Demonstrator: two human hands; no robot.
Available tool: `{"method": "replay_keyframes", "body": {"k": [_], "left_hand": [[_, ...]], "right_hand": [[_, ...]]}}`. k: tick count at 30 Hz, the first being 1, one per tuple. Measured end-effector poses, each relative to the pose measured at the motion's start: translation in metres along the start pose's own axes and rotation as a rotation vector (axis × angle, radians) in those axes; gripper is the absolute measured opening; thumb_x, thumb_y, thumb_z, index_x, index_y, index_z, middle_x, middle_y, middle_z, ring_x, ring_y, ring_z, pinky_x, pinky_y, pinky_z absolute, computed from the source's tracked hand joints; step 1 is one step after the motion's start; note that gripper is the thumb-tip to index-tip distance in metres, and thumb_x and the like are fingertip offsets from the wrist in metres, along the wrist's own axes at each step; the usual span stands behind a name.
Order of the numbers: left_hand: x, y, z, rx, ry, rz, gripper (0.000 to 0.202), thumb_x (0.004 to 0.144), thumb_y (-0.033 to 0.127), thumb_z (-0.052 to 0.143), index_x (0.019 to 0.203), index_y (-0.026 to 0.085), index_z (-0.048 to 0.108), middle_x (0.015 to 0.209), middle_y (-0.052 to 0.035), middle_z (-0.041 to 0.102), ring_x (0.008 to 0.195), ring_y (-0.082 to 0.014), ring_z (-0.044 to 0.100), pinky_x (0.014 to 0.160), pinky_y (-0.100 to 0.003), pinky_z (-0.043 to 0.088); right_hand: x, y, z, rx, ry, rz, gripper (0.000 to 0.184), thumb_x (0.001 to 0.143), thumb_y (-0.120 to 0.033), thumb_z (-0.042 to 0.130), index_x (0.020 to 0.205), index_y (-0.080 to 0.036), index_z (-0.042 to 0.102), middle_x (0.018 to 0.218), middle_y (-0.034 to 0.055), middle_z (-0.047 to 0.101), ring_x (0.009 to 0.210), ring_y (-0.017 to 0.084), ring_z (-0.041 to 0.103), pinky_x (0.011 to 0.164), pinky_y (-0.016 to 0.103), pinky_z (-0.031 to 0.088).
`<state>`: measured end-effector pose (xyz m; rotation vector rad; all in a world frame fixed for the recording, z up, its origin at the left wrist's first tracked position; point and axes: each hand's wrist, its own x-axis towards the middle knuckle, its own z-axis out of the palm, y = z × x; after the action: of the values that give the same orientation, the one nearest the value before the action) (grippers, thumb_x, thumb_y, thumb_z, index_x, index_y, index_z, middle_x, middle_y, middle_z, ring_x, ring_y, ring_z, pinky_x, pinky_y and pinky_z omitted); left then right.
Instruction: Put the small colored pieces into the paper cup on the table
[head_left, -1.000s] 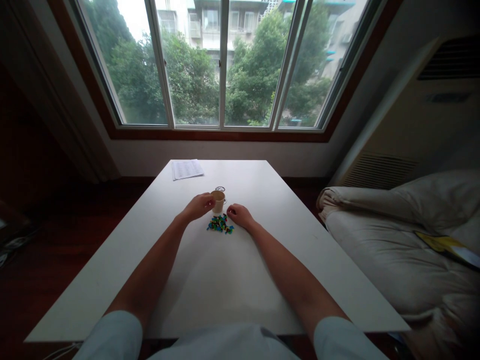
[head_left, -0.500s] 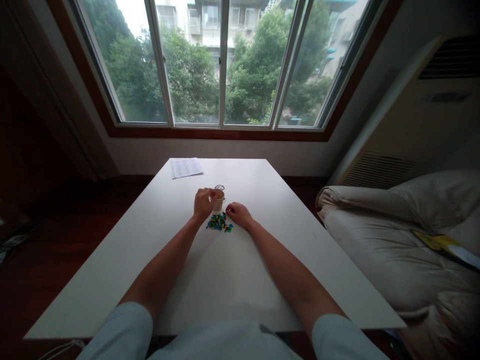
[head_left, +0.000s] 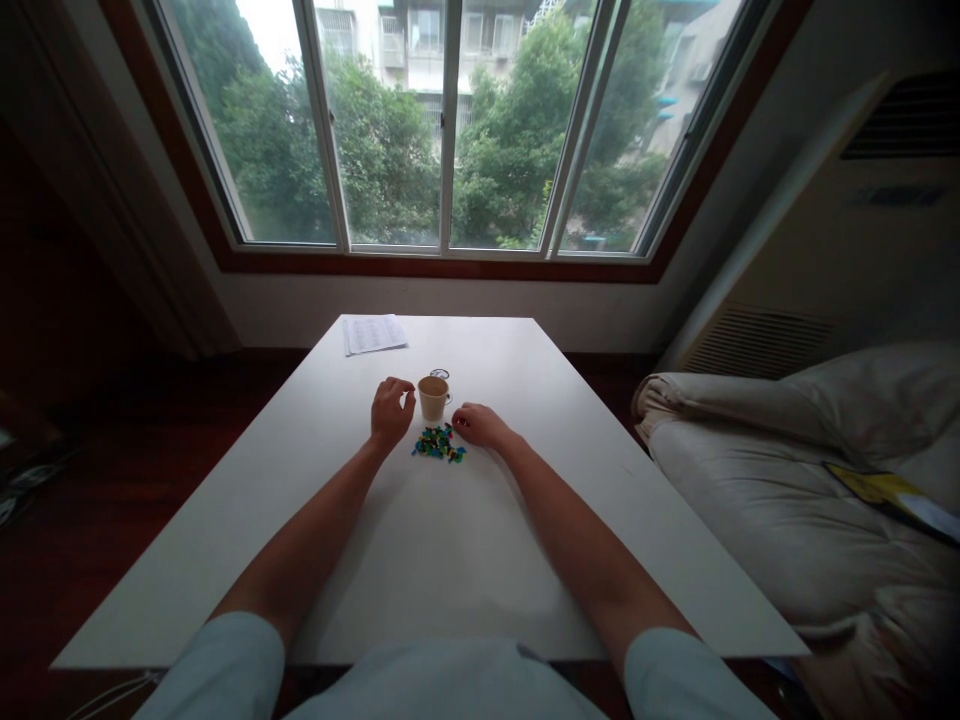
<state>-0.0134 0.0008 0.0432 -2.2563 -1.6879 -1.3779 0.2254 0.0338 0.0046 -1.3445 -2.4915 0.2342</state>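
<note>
A small beige paper cup (head_left: pixel 433 397) stands on the white table (head_left: pixel 450 560). Just in front of it lies a pile of small colourful pieces (head_left: pixel 439 443). My left hand (head_left: pixel 390 412) hovers left of the cup, a small gap away, its fingers loosely curled with thumb and fingertips apart and nothing visible in them. My right hand (head_left: pixel 480 425) rests on the table at the right edge of the pile, fingers curled in; whatever they hold is hidden.
A printed sheet of paper (head_left: pixel 373 334) lies at the table's far left corner. A small dark ring-shaped object (head_left: pixel 440 374) sits behind the cup. A white bed with bedding (head_left: pixel 795 480) stands close on the right. A large window (head_left: pixel 450 130) is ahead.
My left hand was over the cup's rim; it has drawn back to the left and off the cup. My right hand has stayed by the pile.
</note>
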Motion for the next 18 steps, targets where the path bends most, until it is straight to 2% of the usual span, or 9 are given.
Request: {"method": "replay_keyframes", "body": {"k": [5, 9, 13, 18], "left_hand": [[-0.001, -0.003, 0.004, 0.002, -0.021, -0.015, 0.019, 0.092, 0.021, 0.044, 0.096, 0.020, 0.062, 0.101, -0.0084, 0.062, 0.096, -0.0210, 0.055, 0.087, -0.036, 0.047], [-0.001, -0.010, 0.008, 0.010, -0.039, -0.036, 0.018, 0.091, 0.021, 0.045, 0.095, 0.020, 0.062, 0.101, -0.0082, 0.062, 0.094, -0.0211, 0.056, 0.086, -0.036, 0.048], [-0.002, -0.020, 0.013, -0.025, -0.003, -0.022, 0.014, 0.089, 0.020, 0.048, 0.091, 0.020, 0.062, 0.095, -0.0068, 0.063, 0.087, -0.0199, 0.057, 0.081, -0.035, 0.048], [-0.004, -0.032, 0.020, -0.071, 0.052, -0.007, 0.011, 0.086, 0.017, 0.051, 0.087, 0.020, 0.062, 0.090, -0.0055, 0.063, 0.080, -0.0188, 0.057, 0.077, -0.034, 0.048]], "right_hand": [[-0.003, 0.002, -0.011, 0.008, -0.055, -0.093, 0.020, 0.084, -0.023, 0.063, 0.097, -0.025, 0.077, 0.094, 0.0052, 0.069, 0.080, 0.017, 0.061, 0.073, 0.025, 0.041], [-0.005, 0.002, -0.018, 0.051, -0.104, -0.104, 0.024, 0.079, -0.022, 0.068, 0.101, -0.025, 0.077, 0.095, 0.0044, 0.068, 0.078, 0.016, 0.061, 0.072, 0.023, 0.041], [-0.007, 0.001, -0.020, 0.025, -0.141, -0.104, 0.028, 0.079, -0.020, 0.068, 0.106, -0.023, 0.075, 0.096, 0.0044, 0.067, 0.077, 0.014, 0.060, 0.072, 0.021, 0.041], [-0.007, -0.005, -0.018, -0.069, -0.136, -0.087, 0.021, 0.086, -0.018, 0.059, 0.103, -0.020, 0.072, 0.098, 0.0051, 0.067, 0.081, 0.014, 0.060, 0.072, 0.020, 0.039]]}}
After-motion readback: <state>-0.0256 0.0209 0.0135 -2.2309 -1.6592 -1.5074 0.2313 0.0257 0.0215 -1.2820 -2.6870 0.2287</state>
